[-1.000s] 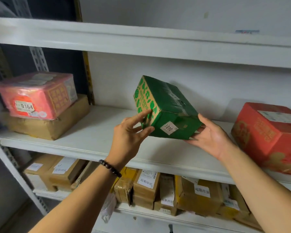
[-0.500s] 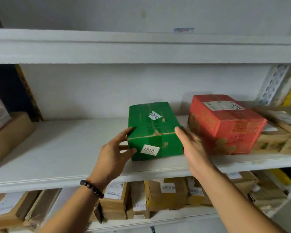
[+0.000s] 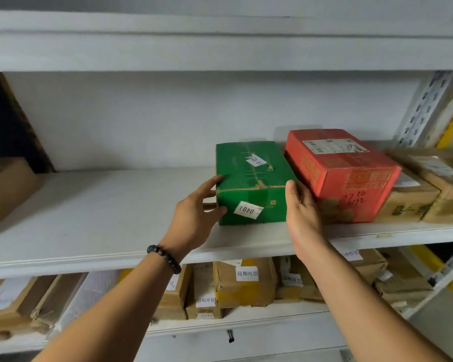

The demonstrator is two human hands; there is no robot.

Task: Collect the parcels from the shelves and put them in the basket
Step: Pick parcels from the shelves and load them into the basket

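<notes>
A green box [image 3: 251,184] sits flat on the white middle shelf [image 3: 102,218], just beside a red box [image 3: 343,173]. The person's left hand [image 3: 194,218] presses its left side with spread fingers, and the right hand [image 3: 302,212], open and flat, rests against its right side, between the two boxes.

You are reaching both arms forward to the green box [image 3: 251,184]. Your left hand [image 3: 194,218] is touching its left side, with fingers spread and the thumb up by the top corner. Your right hand [image 3: 302,210] is lying flat against its right side, fingers straight. A dark bead bracelet [image 3: 164,258] is sitting on your left wrist.
</notes>
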